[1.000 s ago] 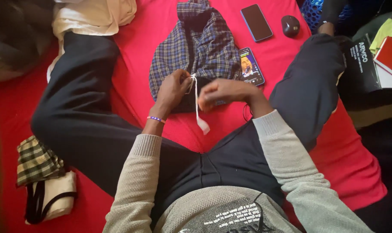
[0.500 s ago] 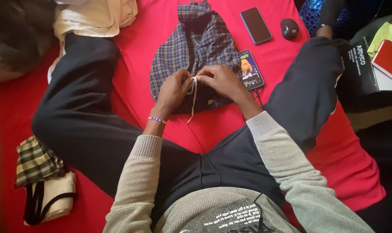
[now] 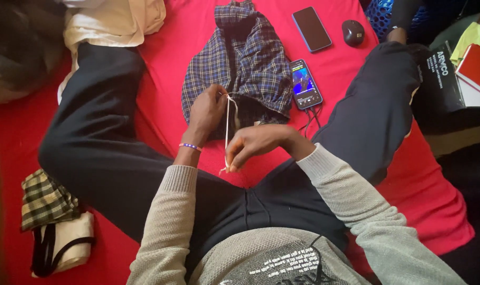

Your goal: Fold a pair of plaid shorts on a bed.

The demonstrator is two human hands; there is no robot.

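Both hands' grips clamped on white drawstring point(image 3: 228, 124): left hand point(image 3: 207, 112) at plaid shorts point(image 3: 245, 63), right hand point(image 3: 250, 145) below. Risk: overpulling bunches waistband.

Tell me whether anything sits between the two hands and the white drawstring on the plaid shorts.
Nothing visible does. The left hand pinches the white drawstring at the waistband of the plaid shorts, and the right hand grips the same drawstring lower down. The cord runs straight between them.
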